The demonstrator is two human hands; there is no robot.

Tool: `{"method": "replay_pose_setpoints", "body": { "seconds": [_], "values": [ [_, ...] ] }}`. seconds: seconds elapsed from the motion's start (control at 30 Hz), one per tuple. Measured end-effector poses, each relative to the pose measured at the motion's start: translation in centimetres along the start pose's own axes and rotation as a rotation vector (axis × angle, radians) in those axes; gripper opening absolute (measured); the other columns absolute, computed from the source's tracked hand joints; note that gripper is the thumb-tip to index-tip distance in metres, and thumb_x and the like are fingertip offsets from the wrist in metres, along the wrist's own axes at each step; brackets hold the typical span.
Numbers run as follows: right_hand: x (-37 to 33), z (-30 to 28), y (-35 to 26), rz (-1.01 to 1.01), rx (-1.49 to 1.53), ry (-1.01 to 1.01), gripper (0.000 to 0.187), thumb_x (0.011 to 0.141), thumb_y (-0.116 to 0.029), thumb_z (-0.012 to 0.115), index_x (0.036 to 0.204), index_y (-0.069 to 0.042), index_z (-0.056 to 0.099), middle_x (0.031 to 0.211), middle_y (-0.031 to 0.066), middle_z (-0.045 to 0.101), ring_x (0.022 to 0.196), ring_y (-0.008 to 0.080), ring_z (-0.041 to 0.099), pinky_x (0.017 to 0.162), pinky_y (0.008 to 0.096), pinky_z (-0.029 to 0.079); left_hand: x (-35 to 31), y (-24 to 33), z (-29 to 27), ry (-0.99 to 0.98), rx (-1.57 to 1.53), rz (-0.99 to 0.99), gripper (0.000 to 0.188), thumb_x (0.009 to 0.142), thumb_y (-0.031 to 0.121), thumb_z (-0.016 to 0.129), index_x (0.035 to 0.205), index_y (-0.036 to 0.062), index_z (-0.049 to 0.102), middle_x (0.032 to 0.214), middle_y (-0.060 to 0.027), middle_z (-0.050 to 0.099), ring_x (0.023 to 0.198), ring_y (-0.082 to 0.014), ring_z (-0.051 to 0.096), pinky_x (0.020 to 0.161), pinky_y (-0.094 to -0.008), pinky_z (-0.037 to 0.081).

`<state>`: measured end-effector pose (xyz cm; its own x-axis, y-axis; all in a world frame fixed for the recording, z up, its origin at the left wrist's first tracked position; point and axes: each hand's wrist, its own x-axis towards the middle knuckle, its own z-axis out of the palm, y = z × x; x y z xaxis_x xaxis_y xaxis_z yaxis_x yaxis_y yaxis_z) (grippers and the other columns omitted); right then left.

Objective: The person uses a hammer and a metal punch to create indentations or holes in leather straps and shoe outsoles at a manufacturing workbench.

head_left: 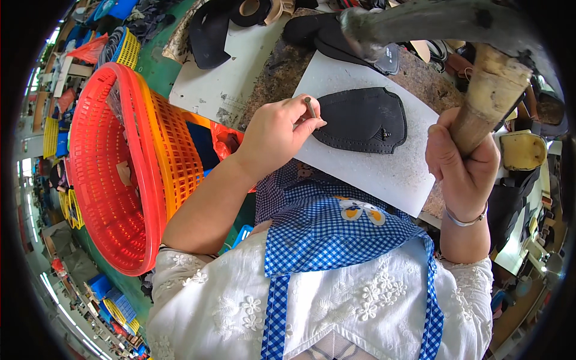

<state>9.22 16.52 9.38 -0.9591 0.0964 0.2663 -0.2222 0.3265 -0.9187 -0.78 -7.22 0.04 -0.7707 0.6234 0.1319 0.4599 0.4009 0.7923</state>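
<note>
Between the thumb and fingers of my left hand (273,135) is a short, slim metal punch (309,107), held over the left end of a black leather piece (357,117). Rows of small holes run along the leather's edges, and a small dark fitting or cut sits near its lower right corner. The leather lies flat on a white board (414,186). My right hand (462,159) grips the thick wooden handle of a hammer (489,90), raised to the right of the board. Its long, worn grey head stretches across the top of the view, above other black pieces.
Stacked red and orange plastic baskets (157,174) stand close on my left. Black cut pieces (210,36) lie on a pale sheet at the far left of the worktable. A stained brown slab (273,81) shows beside the white board. At right is a yellowish tub (523,150).
</note>
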Motion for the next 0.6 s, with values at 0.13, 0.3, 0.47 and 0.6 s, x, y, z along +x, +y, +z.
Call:
{"method": "replay_pose_setpoints", "body": {
  "seconds": [0.13,0.3,0.47,0.6],
  "values": [
    [-0.5,-0.3,0.1,0.057,0.180,0.049,0.007,0.089,0.000,0.062,0.089,0.003,0.056,0.071,0.0012,0.055,0.051,0.0041,0.045,0.046,0.0184,0.034,0.2,-1.2,-0.3,0.074,-0.647,-0.323,0.005,0.091,0.005,0.060,0.094,0.0020,0.058,0.090,-0.0093,0.069,0.087,-0.0135,0.066,0.077,-0.0256,0.052],
    [-1.6,-0.3,1.6,0.144,0.160,0.092,0.008,0.092,-0.002,0.058,0.091,0.004,0.053,0.067,0.0016,0.052,0.046,0.0031,0.041,0.042,0.0183,0.031,-0.2,-1.9,-0.4,0.018,-0.641,-0.270,0.005,0.091,0.002,0.060,0.096,0.0005,0.058,0.092,-0.0070,0.068,0.090,-0.0116,0.064,0.083,-0.0235,0.050],
    [-4.1,-0.1,3.5,0.334,0.114,0.104,0.006,0.093,-0.003,0.057,0.091,0.002,0.053,0.059,-0.0015,0.049,0.044,0.0032,0.041,0.042,0.0181,0.031,-0.8,-1.6,-0.3,0.010,-0.495,-0.215,0.007,0.089,0.002,0.063,0.095,-0.0004,0.061,0.092,-0.0069,0.068,0.089,-0.0098,0.064,0.083,-0.0226,0.050],
    [-6.4,-0.6,4.2,0.581,0.041,0.089,0.006,0.089,-0.001,0.060,0.086,-0.001,0.054,0.057,-0.0019,0.049,0.046,0.0042,0.042,0.044,0.0189,0.033,-1.1,-2.0,0.0,0.057,-0.573,-0.202,0.008,0.090,-0.001,0.060,0.098,-0.0018,0.059,0.094,-0.0087,0.067,0.091,-0.0117,0.064,0.084,-0.0236,0.050]
  ]
}}
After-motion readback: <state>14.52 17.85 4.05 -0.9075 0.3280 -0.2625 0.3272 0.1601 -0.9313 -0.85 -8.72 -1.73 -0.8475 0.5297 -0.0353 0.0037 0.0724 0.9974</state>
